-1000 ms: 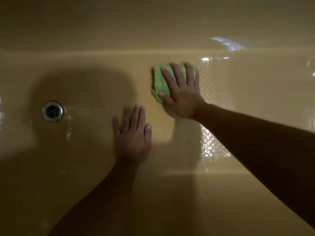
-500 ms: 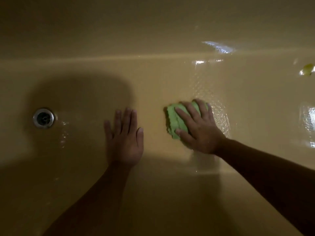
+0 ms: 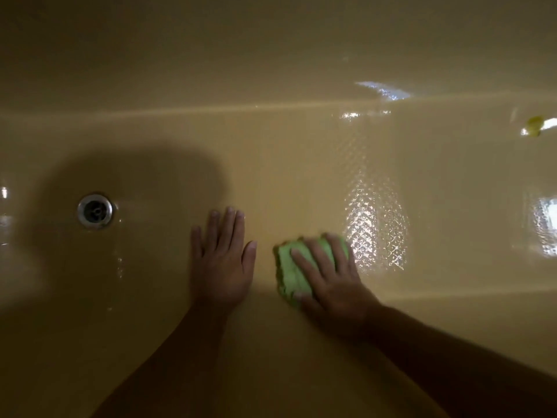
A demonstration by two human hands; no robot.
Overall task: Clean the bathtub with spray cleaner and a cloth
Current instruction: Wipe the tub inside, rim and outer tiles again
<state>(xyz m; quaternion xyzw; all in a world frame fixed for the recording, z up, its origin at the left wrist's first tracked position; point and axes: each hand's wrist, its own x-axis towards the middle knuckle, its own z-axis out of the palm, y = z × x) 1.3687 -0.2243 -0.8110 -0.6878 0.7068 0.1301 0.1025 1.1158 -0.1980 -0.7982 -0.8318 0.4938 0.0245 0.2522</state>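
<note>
Your left hand (image 3: 221, 260) flat on bathtub (image 3: 301, 164) floor, fingers straight, holding nothing. Your right hand (image 3: 333, 282) presses green cloth (image 3: 289, 271) down, fingers spread over it, just beside left hand at its 3 o'clock. Drain (image 3: 95, 210) at 9 o'clock, well apart. Small yellow thing (image 3: 535, 126) toward 2 o'clock, blurred, perhaps reflection.

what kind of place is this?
Probably a bathroom, seen looking down into a bathtub: glossy yellowish walls and floor, a round metal drain, and a right hand pressing a green cloth on the wet, patterned floor.
</note>
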